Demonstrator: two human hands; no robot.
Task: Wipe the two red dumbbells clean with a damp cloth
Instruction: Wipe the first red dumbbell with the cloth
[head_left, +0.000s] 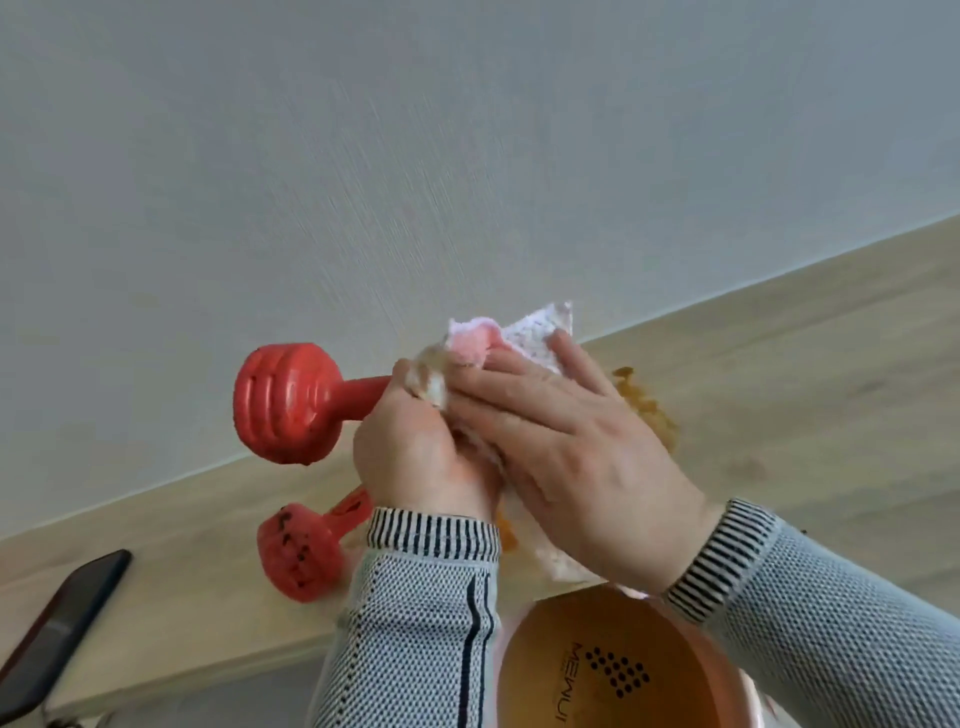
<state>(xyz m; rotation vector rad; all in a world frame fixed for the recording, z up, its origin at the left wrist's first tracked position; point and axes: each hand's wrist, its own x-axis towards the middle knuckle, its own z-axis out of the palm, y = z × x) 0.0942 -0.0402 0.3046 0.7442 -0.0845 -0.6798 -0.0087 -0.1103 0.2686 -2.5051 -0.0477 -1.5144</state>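
Left hand (415, 457) raised at centre, fingers curled in a closed grip, knuckles toward the camera. Right hand (571, 441) lies across it from the right, palm down, fingers straight and pointing left, pressed flat. Both forearms enter from the near edge in grey knit sleeves (415, 623) with striped cuffs.
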